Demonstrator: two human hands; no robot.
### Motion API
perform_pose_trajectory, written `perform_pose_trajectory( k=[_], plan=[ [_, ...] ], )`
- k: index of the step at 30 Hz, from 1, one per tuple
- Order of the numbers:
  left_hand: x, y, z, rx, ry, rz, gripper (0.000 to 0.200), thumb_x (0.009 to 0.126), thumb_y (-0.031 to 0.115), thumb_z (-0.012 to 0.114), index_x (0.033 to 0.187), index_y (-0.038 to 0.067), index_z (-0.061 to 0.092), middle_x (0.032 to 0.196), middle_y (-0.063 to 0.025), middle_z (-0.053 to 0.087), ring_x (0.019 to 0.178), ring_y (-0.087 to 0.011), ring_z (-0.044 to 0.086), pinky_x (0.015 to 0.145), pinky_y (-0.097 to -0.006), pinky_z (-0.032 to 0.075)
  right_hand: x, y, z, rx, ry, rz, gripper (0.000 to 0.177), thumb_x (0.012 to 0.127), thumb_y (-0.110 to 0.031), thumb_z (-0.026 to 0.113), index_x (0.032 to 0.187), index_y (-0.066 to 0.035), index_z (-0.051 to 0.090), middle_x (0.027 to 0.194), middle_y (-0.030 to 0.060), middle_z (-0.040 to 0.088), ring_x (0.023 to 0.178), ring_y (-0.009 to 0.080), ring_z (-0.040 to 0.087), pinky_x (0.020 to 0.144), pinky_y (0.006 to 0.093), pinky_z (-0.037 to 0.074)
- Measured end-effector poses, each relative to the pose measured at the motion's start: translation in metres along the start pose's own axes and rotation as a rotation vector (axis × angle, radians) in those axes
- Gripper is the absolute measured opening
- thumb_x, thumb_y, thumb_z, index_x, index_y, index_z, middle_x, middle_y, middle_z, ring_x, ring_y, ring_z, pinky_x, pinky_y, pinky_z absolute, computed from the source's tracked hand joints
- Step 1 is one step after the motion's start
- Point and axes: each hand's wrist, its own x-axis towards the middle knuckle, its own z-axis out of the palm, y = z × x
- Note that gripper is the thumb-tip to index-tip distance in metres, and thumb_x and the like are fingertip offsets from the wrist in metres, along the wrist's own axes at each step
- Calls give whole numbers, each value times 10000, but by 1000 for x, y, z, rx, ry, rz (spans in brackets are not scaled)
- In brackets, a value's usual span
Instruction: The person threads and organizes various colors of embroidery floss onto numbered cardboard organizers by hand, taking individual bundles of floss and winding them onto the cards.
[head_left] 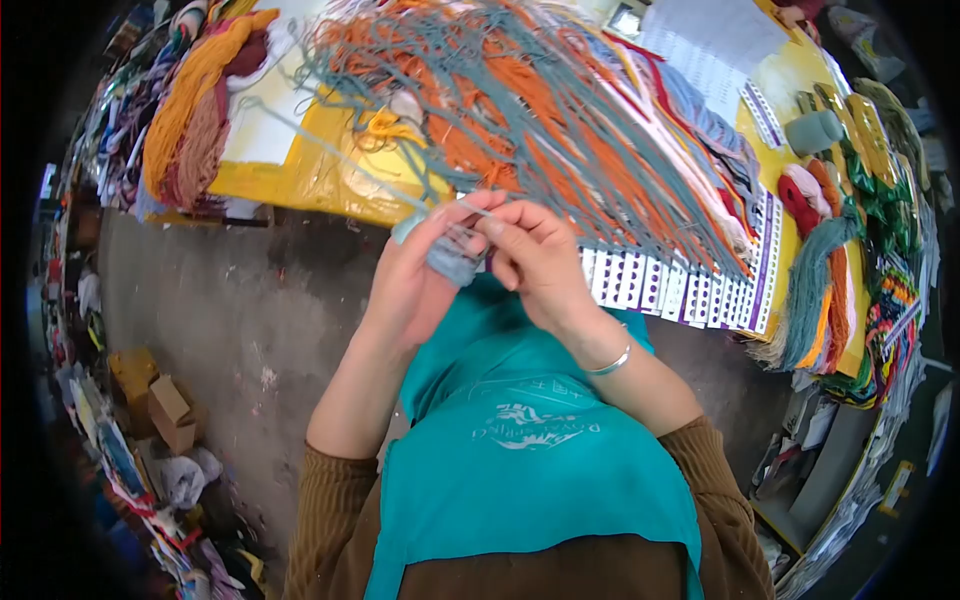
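My left hand (410,275) is closed around a small bundle of grey-blue yarn (453,263), held just off the table's front edge. Beside it, my right hand (540,255) pinches a strand of the same colour between thumb and fingers. One loose grey-blue strand (335,158) runs from the hands up to the left over the table. Behind them lie many long grey-blue and orange threads (540,130), their near ends at white cards with rows of dark dots (650,285).
The table (300,185) has a yellow cover. Orange and brown skeins (195,110) lie at its left; teal, red and orange skeins (825,260) hang at the right near a grey-green spool (813,132). A printed sheet (700,50) lies at the back. A cardboard box (172,410) stands on the floor.
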Motion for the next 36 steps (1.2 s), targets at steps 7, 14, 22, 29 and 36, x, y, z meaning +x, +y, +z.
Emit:
perform_pose_trajectory(
  k=[7,14,22,29,36],
  plan=[
    [1,0,3,-7,5,-14,461,985,238,436,1306,-86,501,1341,-190,535,1174,-224,539,1037,-374,393,-2,-4,-1,-87,3,-53,87,944,-105,608,974,-25,621,833,49,671,520,43,453,461,176,331],
    [1,-1,4,-4,-31,-6,498,963,255,445,1310,-98,492,1338,-195,540,1165,-229,545,1029,-372,403,-5,-6,1,-141,2,-29,97,934,-110,620,976,-23,622,809,39,655,533,40,454,465,176,323],
    [1,-2,5,21,-82,-23,527,962,254,400,1338,-111,456,1395,-210,490,1286,-285,486,1099,-417,351,-8,-10,1,-225,-38,20,127,892,-68,667,1002,-9,642,838,13,649,609,22,491,516,167,345],
    [3,-5,0,76,-124,-6,535,956,242,370,1348,-115,446,1409,-212,476,1287,-290,482,1115,-422,325,-7,-11,6,-280,-11,9,143,876,-24,667,1008,24,639,917,44,667,813,74,618,743,213,503],
    [4,-5,0,143,-122,9,528,954,221,351,1344,-121,450,1425,-215,462,1304,-287,463,1119,-418,317,-4,-8,5,-321,31,7,102,876,-28,666,957,33,657,910,52,672,822,81,625,756,218,509]
  ],
)
